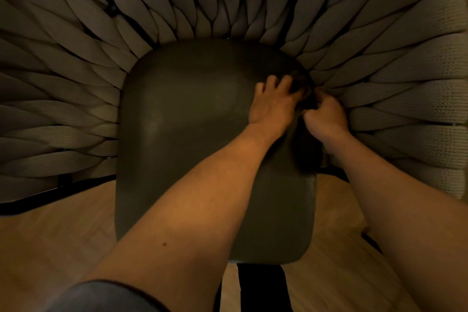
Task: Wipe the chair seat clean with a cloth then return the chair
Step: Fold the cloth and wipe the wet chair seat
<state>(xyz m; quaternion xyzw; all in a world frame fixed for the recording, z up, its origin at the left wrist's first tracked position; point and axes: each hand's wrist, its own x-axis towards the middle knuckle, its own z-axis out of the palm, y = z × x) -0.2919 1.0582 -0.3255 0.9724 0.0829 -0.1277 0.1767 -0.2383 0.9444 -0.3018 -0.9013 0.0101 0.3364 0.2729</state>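
I look down on a chair with a dark grey seat cushion [192, 119] and a woven strap back [76, 63] that curves round it. A dark cloth [309, 102] lies bunched at the seat's far right edge and trails down along that side towards me. My left hand [272, 106] rests on the seat with curled fingers dug into the cloth's left part. Just to its right, my right hand [326, 115] is closed in a fist and pinches the same cloth. In the dim light the cloth's outline is hard to make out.
Light wooden floor [63, 240] shows under and in front of the chair. A black frame bar [27, 204] runs low on the left and a dark leg [262, 286] stands below the seat's front edge. The strap back wraps closely round both sides of the seat.
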